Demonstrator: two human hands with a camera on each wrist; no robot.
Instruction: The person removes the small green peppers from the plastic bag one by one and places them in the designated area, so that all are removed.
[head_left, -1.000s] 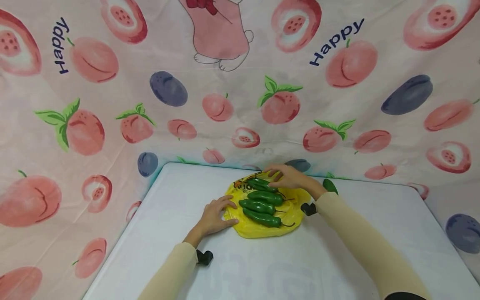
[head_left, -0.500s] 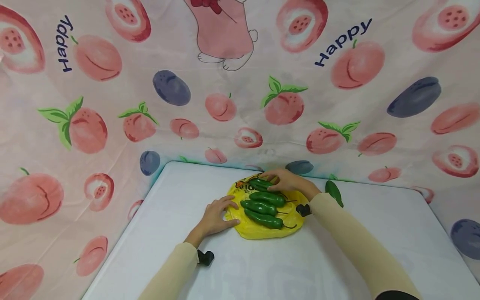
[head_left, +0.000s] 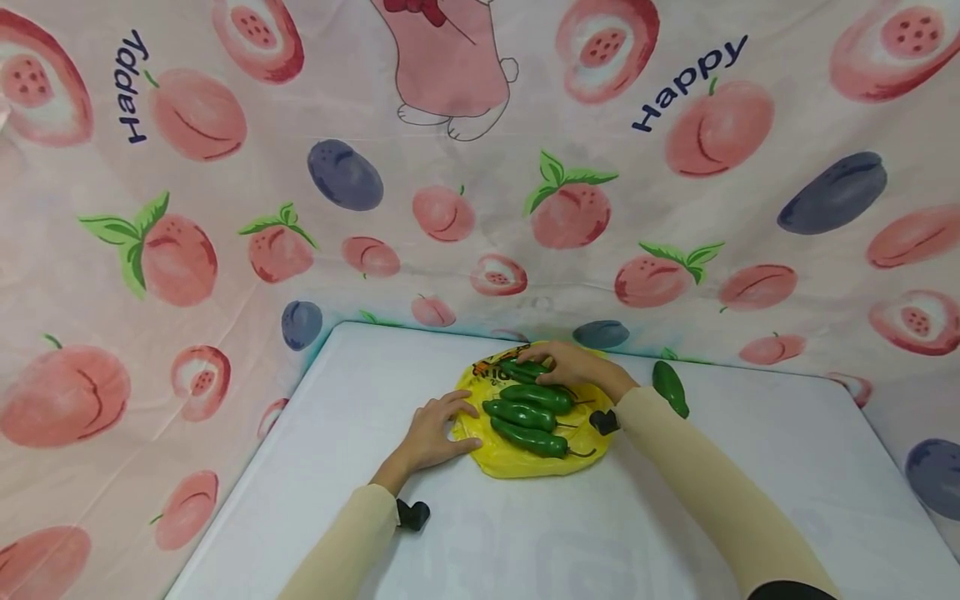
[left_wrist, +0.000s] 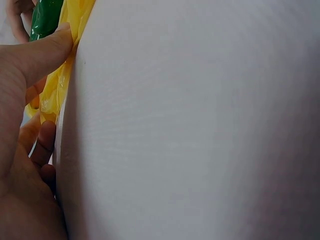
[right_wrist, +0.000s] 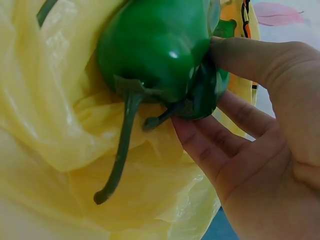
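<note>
A crumpled yellow plastic bag (head_left: 517, 467) lies on the table, with several long green peppers on it in a row. My right hand (head_left: 576, 365) reaches over the back and grips the rearmost pepper (head_left: 516, 369). The right wrist view shows that dark pepper (right_wrist: 202, 95) between thumb and fingers, beside a larger, glossy pepper (right_wrist: 150, 55) with a long stem. At the bag's left edge, my left hand (head_left: 429, 435) rests with thumb and fingers spread apart. In the left wrist view its thumb (left_wrist: 47, 52) touches the yellow plastic; the other fingers are partly hidden.
One loose green pepper (head_left: 670, 388) lies on the white table (head_left: 480, 542), right of the bag behind the right forearm. A fruit-printed cloth (head_left: 480, 208) hangs behind the table and on its sides. Black wrist cameras sit at both cuffs.
My right hand has lowered slightly onto the rearmost pepper, its fingers closing in around it. The left hand stays at the bag's edge. The view has shifted a little.
</note>
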